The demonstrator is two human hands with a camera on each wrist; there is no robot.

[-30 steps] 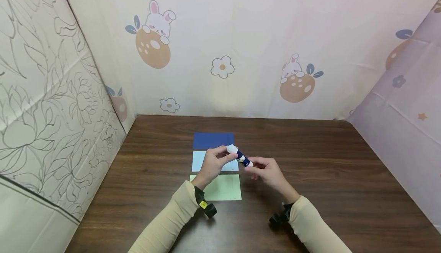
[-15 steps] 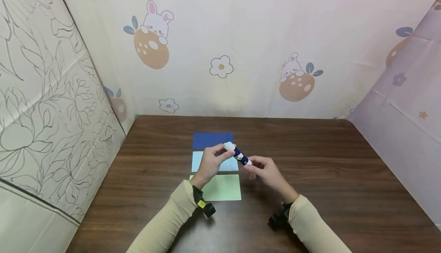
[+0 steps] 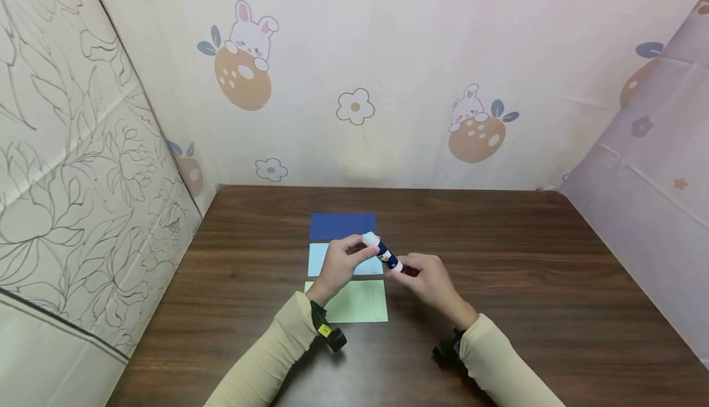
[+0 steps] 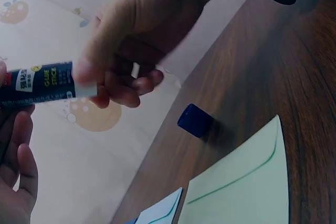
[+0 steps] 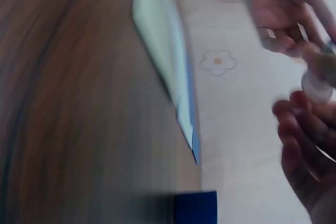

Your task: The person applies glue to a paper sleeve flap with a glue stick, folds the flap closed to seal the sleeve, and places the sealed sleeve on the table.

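Observation:
A dark blue and white glue stick [image 3: 387, 256] is held tilted between both hands above the table. My left hand [image 3: 339, 266] pinches its upper end, where a pale tip shows. The white lower end lies between the thumb and fingers of my right hand [image 3: 434, 279]. Printed lettering on the glue stick [image 4: 44, 83] reads "GLUE STICK" in the left wrist view. Apart from the hands, a blue cap [image 4: 195, 120] stands on the table; the right hand hides it in the head view. The right wrist view also shows this cap [image 5: 196, 208].
Three envelopes lie in a column on the brown wood table [image 3: 498, 241]: dark blue [image 3: 342, 226] farthest, light blue [image 3: 318, 260] in the middle, green [image 3: 361, 303] nearest. The left forearm reaches over the green one's left edge. Patterned cloth walls enclose the table's back and sides.
The glue stick rose slightly, then came down a little. My right thumb and fingers have shifted on its white lower end. The left hand keeps its grip; the envelopes stay put.

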